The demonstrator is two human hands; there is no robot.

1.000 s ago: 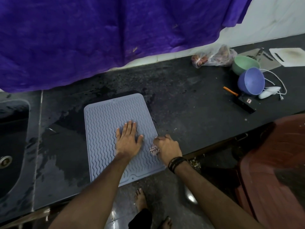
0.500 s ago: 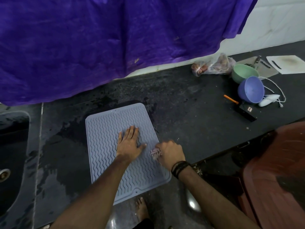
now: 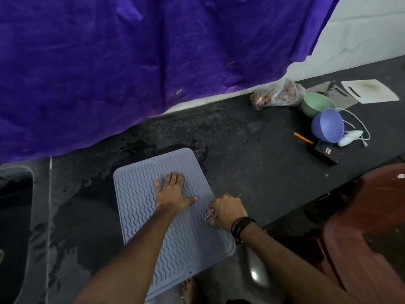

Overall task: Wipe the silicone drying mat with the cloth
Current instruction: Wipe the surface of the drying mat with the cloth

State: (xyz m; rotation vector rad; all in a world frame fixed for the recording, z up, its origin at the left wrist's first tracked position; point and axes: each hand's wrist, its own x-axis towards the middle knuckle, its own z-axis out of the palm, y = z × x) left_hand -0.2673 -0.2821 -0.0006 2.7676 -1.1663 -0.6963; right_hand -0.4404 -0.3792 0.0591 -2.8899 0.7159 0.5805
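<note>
Bare foot point(image 3: 189, 289) on the floor, partly under the near edge of the silicone drying mat point(image 3: 142, 216). The mat's near corner overhangs the front edge of the black counter point(image 3: 241, 150); the rest lies flat on it, grey-blue, wavy ridges, rounded corners.

Left hand point(image 3: 169, 193) flat on the mat's middle, palm down, fingers straight and close together pointing away, thumb stretched out to the right. Forearm crosses the mat's near half.

Right hand point(image 3: 226, 210) at the mat's right edge, fist-like, fingers curled round a bunched cloth point(image 3: 210, 215); a pinkish, patterned wad of it shows at the thumb side, touching the mat. Dark bands point(image 3: 241, 226) on that wrist.

Counter surface left of the mat shows wet patches. Sink basin point(image 3: 15, 194) at far left, set into the counter, well apart from the mat.

Dark red plastic chair point(image 3: 372, 227) at right, in front of the counter.

Farther right along the counter: black flat item with an orange-handled tool point(image 3: 303, 138) beside it; blue bowl point(image 3: 327, 126) tipped on its side; white device with cable point(image 3: 350, 138) just beside the bowl; green bowl point(image 3: 317, 104) behind it; clear plastic bag point(image 3: 278, 94) against the wall; white cutting board point(image 3: 370, 91) farthest right.

Purple cloth sheet point(image 3: 131, 62) hangs across the top, covering most of the white wall.
</note>
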